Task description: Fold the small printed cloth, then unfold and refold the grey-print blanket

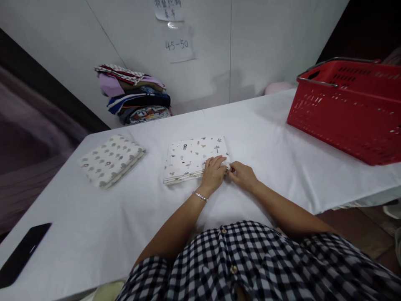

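Cloth printed with small palm trees and other little motifs (194,156) lies folded in layers on the white-covered table (260,138), just ahead of me, its near right corner under my hands. My left hand (214,174) lies over that corner with its fingers stretched across the top; I cannot tell whether its thumb is pinching. My right hand (243,175) pinches the edge at the corner.

On the wall (266,50), the lower paper sign (179,48) reads "45-50" by hand; the upper paper sign (169,9) carries handwritten Chinese characters, cut by the view's top edge.

Left of my cloth rests another folded cloth with rows of grey motifs (111,161). Beyond is a stack of folded fabrics (138,96). A black phone (23,253) lies near left, and a red plastic shopping basket (347,113) takes up the table's right end. My left hand hides part of the print.
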A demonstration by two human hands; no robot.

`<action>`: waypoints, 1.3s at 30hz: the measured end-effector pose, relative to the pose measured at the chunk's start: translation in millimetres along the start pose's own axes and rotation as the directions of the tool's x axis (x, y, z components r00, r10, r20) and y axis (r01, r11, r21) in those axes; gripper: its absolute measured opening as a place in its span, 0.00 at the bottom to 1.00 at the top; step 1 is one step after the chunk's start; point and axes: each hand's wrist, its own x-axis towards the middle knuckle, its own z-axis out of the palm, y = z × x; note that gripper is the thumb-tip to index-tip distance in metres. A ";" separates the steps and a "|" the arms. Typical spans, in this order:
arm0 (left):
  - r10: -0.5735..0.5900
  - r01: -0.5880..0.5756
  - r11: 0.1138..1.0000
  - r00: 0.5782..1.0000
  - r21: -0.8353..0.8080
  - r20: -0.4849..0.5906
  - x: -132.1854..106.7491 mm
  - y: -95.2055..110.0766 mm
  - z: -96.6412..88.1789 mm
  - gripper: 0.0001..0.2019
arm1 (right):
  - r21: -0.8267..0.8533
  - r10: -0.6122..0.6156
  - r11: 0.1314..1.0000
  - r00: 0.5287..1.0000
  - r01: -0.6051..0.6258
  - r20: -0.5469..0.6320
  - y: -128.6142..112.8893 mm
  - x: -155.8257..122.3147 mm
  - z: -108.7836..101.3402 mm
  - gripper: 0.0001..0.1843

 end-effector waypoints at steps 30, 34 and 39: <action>-0.138 0.163 0.977 0.975 -0.135 0.176 -8.8 -30.8 -15.4 0.10 | -0.011 -0.124 0.992 0.982 0.124 -0.142 1.6 -2.1 7.7 0.13; -0.120 0.128 0.991 0.981 -0.038 0.154 -7.0 -28.4 -13.8 0.09 | -0.017 -0.107 0.994 0.981 0.106 -0.163 1.4 -1.8 7.2 0.12; -0.053 0.048 0.998 0.988 0.034 0.145 -16.2 -28.4 -15.8 0.09 | -0.045 -0.135 0.990 0.981 0.130 -0.136 0.4 -3.0 5.2 0.12</action>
